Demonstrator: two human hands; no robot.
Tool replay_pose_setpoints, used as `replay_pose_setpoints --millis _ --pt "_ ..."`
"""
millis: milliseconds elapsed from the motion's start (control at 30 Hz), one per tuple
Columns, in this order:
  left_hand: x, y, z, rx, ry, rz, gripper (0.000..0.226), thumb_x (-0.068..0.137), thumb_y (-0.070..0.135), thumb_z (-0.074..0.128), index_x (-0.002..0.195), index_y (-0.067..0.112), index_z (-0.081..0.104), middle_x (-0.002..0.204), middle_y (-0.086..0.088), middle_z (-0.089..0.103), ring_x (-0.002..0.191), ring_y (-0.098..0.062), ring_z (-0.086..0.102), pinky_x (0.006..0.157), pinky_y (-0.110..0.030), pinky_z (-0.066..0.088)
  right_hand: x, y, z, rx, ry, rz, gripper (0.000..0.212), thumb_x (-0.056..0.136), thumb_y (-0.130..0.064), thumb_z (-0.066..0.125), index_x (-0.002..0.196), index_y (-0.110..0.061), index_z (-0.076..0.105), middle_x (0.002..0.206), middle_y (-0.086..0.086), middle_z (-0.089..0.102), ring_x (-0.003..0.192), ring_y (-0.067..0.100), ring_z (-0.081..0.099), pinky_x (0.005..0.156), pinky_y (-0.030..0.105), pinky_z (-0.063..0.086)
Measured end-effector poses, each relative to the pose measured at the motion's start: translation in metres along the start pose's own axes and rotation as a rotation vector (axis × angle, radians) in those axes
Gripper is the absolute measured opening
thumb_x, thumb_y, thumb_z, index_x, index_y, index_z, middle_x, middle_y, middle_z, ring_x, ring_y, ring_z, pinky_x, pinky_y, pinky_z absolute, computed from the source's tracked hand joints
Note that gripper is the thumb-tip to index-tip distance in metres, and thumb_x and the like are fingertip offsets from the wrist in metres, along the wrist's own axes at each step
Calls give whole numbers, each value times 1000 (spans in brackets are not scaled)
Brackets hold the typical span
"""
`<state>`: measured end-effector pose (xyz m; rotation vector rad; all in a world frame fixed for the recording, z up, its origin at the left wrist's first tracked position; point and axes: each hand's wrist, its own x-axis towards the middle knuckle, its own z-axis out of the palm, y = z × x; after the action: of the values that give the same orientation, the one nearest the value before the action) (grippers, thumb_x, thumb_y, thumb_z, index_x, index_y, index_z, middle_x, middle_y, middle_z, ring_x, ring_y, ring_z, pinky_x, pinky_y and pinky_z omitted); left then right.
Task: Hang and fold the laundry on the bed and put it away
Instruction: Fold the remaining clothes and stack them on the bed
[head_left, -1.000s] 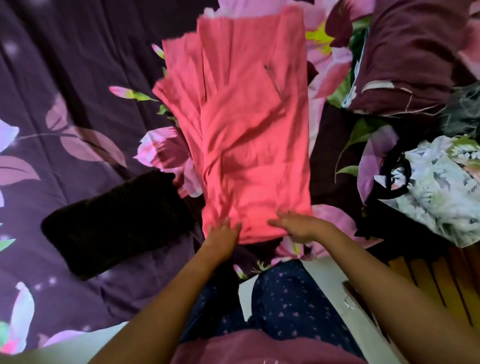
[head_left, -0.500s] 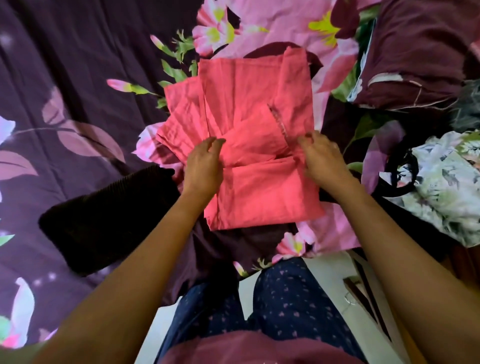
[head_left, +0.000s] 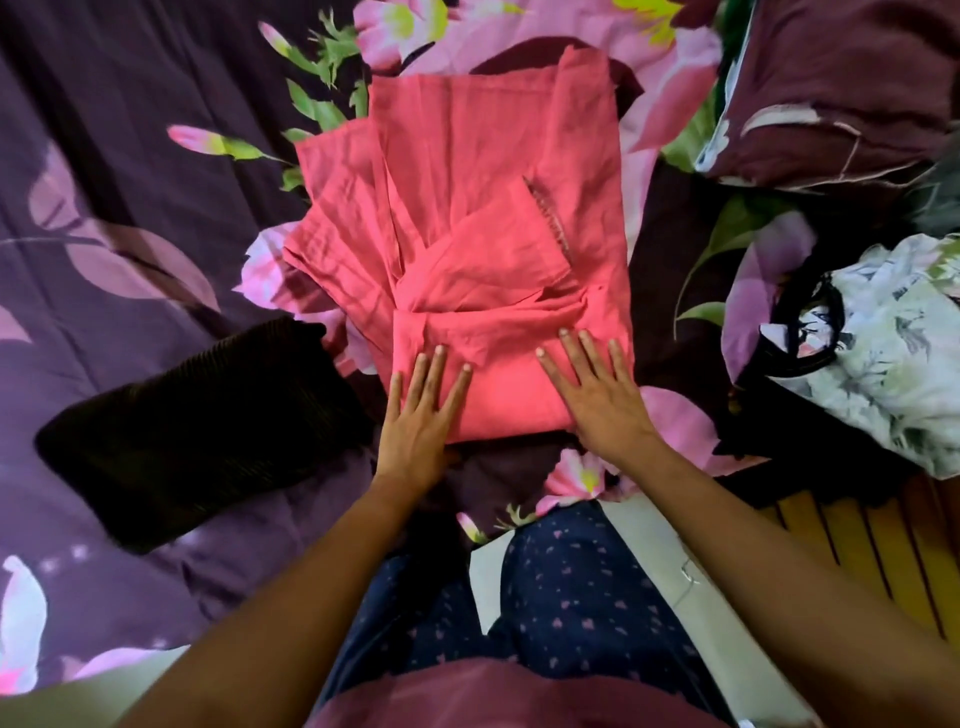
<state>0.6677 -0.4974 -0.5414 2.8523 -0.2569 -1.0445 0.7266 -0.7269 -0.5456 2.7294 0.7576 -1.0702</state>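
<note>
Left hand (head_left: 418, 415): flat, fingers straight and spread, pressing the near edge of the pink garment (head_left: 467, 244).
Right hand (head_left: 597, 395): flat beside it, fingers extended, pressing the same folded edge.
Pink garment: partly folded, extending away from both hands on the floral bedspread (head_left: 104, 208).
Dark folded cloth (head_left: 192, 431): left of the left hand.
Leaf-print fabric (head_left: 883, 364): right of the right hand.

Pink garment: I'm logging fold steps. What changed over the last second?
Both hands took the near hem of the pink garment, folded it away from the person and let go. Now the left hand and right hand press flat on the fold. The dark cloth and floral garment stayed put.
</note>
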Motion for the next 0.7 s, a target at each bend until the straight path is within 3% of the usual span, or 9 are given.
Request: replay_pose_setpoints --millis 133,200,267,333,400,467,500,567,700 --pt "10 2 0 67 -72 7 75 66 8 60 138 14 42 140 -24 44 125 -41 47 90 -59 45 0 -7 -11 -13 -101 6 73 86 -2 21 144 -22 -18 156 17 -14 144 39 -8 113 61 -1" --pt "6 7 1 11 -101 20 62 75 9 36 136 11 47 137 -27 45 122 -44 48 84 -62 48 -3 -9 -22 -25 -221 -7 74 92 1 25 148 -23 -17 155 16 -21 143 38 -14 112 62 -3" --pt "-3 10 -10 -24 -146 -8 62 83 9 30 145 10 31 148 -28 27 133 -45 34 96 -62 38 -7 -8 -33 5 -370 -44 77 92 4 31 150 -23 -11 155 15 -22 144 36 -13 111 62 -3" --pt "-14 10 -20 -12 -355 44 67 91 10 36 150 15 5 155 -22 0 143 -37 10 110 -52 22 -13 -6 -46 87 -572 -108 75 90 4 36 152 -23 3 158 14 -6 145 35 4 113 55 11" --pt "-23 5 -44 -180 -651 94 62 94 11 41 149 14 15 155 -19 13 140 -29 24 109 -35 28 -19 -1 -65 226 -744 -230 63 87 2 47 145 -17 31 143 11 41 125 31 46 99 39 41" --pt "-25 -5 -74 -378 -778 86 42 93 12 50 134 5 45 137 -19 48 110 -22 54 81 -18 43 -21 5 -91 277 -802 -300 54 82 -1 54 133 -20 47 121 5 58 100 26 59 79 33 51" --pt "-22 -12 -86 -425 -788 66 32 91 12 53 122 3 54 122 -18 59 91 -18 55 63 -13 42 -18 10 -102 283 -802 -273 54 81 0 54 131 -19 48 121 6 58 97 25 58 75 31 50" --pt "-8 -25 -105 -450 -652 44 26 88 12 59 112 2 60 104 -15 64 84 -19 56 57 -13 40 -6 22 -117 348 -691 -170 48 78 3 56 123 -14 54 118 9 59 98 26 58 76 34 49" --pt "29 -46 -105 -316 9 -97 51 82 17 65 130 8 51 129 -20 54 121 -34 50 96 -41 41 26 40 -116 319 -96 11 46 74 -2 59 119 -9 54 114 17 59 107 34 57 81 35 44"
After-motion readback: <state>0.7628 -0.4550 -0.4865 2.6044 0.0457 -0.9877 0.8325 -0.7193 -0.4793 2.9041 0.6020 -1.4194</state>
